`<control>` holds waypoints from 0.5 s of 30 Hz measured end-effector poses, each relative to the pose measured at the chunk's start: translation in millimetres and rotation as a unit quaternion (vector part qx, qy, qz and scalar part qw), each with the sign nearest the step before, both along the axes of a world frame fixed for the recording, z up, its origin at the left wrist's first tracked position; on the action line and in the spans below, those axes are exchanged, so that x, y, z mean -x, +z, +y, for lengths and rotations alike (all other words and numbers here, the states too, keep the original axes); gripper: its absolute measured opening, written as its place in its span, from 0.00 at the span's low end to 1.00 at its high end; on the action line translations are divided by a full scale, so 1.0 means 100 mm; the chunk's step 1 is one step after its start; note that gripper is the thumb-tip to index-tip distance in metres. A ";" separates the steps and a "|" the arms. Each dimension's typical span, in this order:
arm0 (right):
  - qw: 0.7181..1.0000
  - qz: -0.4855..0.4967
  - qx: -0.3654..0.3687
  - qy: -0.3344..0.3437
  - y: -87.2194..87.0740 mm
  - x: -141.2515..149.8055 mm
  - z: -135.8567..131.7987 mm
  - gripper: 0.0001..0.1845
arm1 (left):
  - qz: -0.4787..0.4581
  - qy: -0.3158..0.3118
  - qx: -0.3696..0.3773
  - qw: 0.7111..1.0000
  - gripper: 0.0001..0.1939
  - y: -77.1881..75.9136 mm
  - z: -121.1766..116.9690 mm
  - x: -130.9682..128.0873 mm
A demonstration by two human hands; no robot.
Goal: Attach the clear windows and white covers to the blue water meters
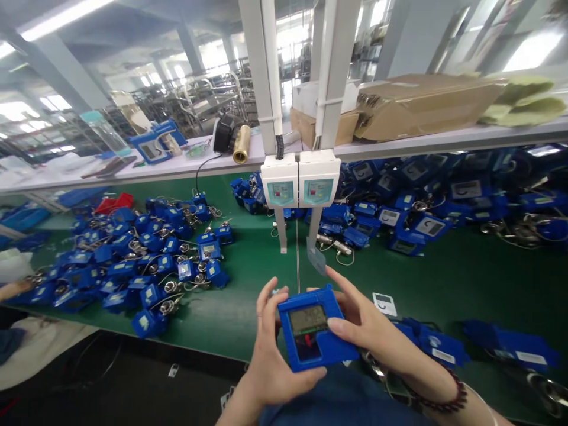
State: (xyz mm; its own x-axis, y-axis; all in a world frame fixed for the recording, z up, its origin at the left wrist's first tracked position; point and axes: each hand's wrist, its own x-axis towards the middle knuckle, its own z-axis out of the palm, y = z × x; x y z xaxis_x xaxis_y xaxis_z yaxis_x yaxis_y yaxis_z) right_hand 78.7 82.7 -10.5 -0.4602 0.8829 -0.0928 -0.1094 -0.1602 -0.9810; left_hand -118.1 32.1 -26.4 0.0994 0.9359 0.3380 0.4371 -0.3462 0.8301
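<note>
A blue meter housing [339,349] with a grey display window and a dark lower panel is held in front of me, tilted. My left hand [273,355] grips its left side and lower edge, with the thumb along the bottom and the fingers at the upper left corner. My right hand [370,322] clasps its right side, thumb pressed on the front beside the display. At the right index fingertip, a small translucent film [316,258] sticks up. The fingers behind the meter are partly hidden.
Blue meters [151,242] with metal fittings are heaped left on the green bench [239,307]; more [412,231] lie at the back right. A printed label [384,304] lies near my right hand. Two white boxes [317,157] hang from posts ahead. A carton [426,106] sits on the shelf.
</note>
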 end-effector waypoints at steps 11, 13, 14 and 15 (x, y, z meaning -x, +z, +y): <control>0.943 -0.144 -0.154 -0.257 0.29 -0.42 -0.36 0.18 | 0.045 0.117 -0.077 0.989 0.43 0.14 -0.12 -0.33; 0.957 -0.125 -0.128 -0.226 0.24 -0.40 -0.39 0.23 | 0.070 0.131 -0.099 0.984 0.44 0.17 -0.14 -0.35; 0.962 -0.127 -0.122 -0.211 0.21 -0.38 -0.40 0.23 | 0.081 0.136 -0.110 0.981 0.45 0.18 -0.15 -0.36; 0.963 -0.136 -0.121 -0.196 0.19 -0.37 -0.40 0.20 | 0.091 0.140 -0.121 0.978 0.45 0.20 -0.16 -0.37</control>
